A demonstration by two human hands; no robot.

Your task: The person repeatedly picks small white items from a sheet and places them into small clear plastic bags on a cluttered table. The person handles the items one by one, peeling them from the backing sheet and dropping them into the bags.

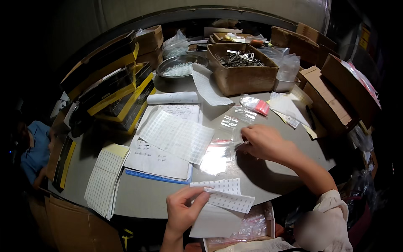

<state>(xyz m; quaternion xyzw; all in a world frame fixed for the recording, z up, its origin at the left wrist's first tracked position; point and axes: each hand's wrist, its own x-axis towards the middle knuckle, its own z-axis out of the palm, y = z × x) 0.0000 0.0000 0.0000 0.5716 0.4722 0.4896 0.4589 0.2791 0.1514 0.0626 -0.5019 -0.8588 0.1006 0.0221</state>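
My left hand [184,208] pinches a folded sheet of small printed labels [231,201] between thumb and fingers, over the table's near edge. The sheet's blank backing hangs below. My right hand [265,142] is closed beside a stack of clear plastic bags [218,158] lying flat on the table. Something small and pale shows at its fingertips, beside the top edge of the bags; I cannot make it out. Beyond that hand are more small clear bags [237,114] and a bag with a red part [256,105].
A notebook [159,170] under a loose label sheet [176,136] lies left of the bags. Black-and-yellow boxes [121,98] stack at left. A carton of dark metal parts [243,80] and a metal bowl [180,66] stand behind. Another person [35,145] sits at far left.
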